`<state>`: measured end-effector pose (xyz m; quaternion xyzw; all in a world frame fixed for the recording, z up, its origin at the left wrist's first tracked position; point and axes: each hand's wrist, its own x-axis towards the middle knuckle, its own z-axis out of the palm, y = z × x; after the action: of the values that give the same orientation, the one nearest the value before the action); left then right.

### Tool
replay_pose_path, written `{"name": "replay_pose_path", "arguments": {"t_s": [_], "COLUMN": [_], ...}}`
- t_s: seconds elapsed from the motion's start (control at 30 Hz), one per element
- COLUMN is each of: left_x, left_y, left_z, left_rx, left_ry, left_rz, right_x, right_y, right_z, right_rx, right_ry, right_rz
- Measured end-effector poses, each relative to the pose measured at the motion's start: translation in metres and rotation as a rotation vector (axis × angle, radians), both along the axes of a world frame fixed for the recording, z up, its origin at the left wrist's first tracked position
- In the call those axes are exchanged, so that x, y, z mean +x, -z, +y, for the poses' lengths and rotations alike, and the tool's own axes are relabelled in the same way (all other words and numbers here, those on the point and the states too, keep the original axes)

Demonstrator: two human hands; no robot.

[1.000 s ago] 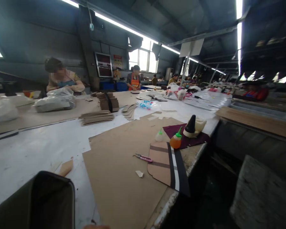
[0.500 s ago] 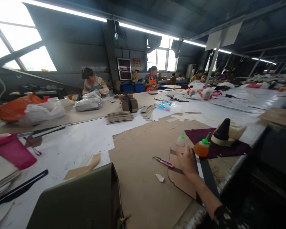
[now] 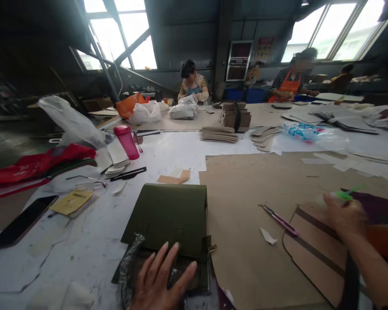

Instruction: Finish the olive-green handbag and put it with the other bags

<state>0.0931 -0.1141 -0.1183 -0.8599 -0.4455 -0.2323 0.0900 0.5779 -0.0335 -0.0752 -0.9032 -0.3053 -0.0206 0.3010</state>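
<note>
Left fingers (image 3: pixel 170 257) spread flat, released, pressing lower part of bag (image 3: pixel 168 213) at near edge of counter (image 3: pixel 67 241). Left hand (image 3: pixel 157 286) touches crinkled plastic (image 3: pixel 129 258) beside it. Bag looks soft, pliant, light, smooth-skinned. Likely sags if lifted by one corner; better held at both side edges.

Right hand (image 3: pixel 344 215) toward near right corner, over strapped card piece (image 3: pixel 313 247), by green-tipped bottle (image 3: pixel 349 193). Its fingers blurred, cannot tell grip.

Cutter (image 3: pixel 280 218) on cardboard (image 3: pixel 245 185) between hands.

Far edge: stacks (image 3: pixel 219 134), person (image 3: pixel 192 84).
</note>
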Motion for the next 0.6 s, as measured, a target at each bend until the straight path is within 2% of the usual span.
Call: {"name": "replay_pose_path", "arguments": {"t_s": [0.13, 0.23, 0.3, 0.4, 0.5, 0.6], "left_x": [0.032, 0.052, 0.056, 0.047, 0.029, 0.013], "left_y": [-0.015, -0.013, -0.009, -0.003, 0.005, 0.016], "left_z": [0.012, 0.024, 0.03, 0.036, 0.04, 0.04], "left_rx": [-0.098, -0.24, -0.282, -0.235, -0.16, -0.05], "left_ry": [0.069, 0.062, 0.053, 0.067, 0.123, 0.14], "left_rz": [-0.193, -0.256, -0.292, -0.295, -0.212, -0.231], "right_x": [-0.047, -0.09, -0.113, -0.138, -0.152, -0.154], "right_y": [-0.019, -0.025, -0.023, -0.014, -0.003, 0.005], "right_z": [-0.012, -0.023, -0.032, -0.047, -0.06, -0.069], "right_rx": [-0.002, -0.004, 0.011, 0.031, -0.012, -0.016], "right_ry": [-0.177, -0.325, -0.431, -0.626, -0.77, -0.794], "right_rz": [-0.026, 0.032, 0.076, 0.125, 0.108, 0.084]}}
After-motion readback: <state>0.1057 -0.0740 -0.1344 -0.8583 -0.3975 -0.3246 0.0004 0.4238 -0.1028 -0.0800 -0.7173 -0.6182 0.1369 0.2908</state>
